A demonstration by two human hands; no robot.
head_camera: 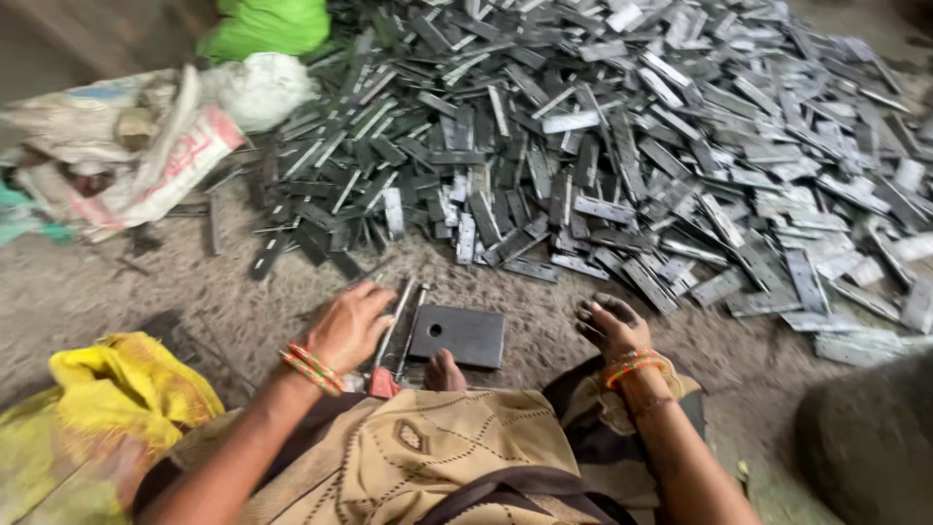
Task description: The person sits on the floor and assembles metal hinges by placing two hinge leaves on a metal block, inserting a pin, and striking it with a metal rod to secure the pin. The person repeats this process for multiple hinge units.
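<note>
My left hand (pixel 352 325) rests on a small stack of long metal strips (pixel 400 331) that lies beside a dark flat metal block (pixel 461 335) with a hole in it. My right hand (pixel 610 326) hovers just to the right of the block, its fingers curled loosely and nothing in it. Both wrists wear orange and green bangles. A foot pokes out in front of my lap, touching the near edge of the block. A big heap of flat grey metal strips (pixel 622 126) with holes spreads over the ground ahead.
Worn sacks (pixel 136 146) and a white bundle lie at the left, with a green bag (pixel 267 24) behind. A yellow cloth (pixel 121 389) lies by my left arm. A grey rounded lump (pixel 870 447) sits at the lower right. The ground is sandy dirt.
</note>
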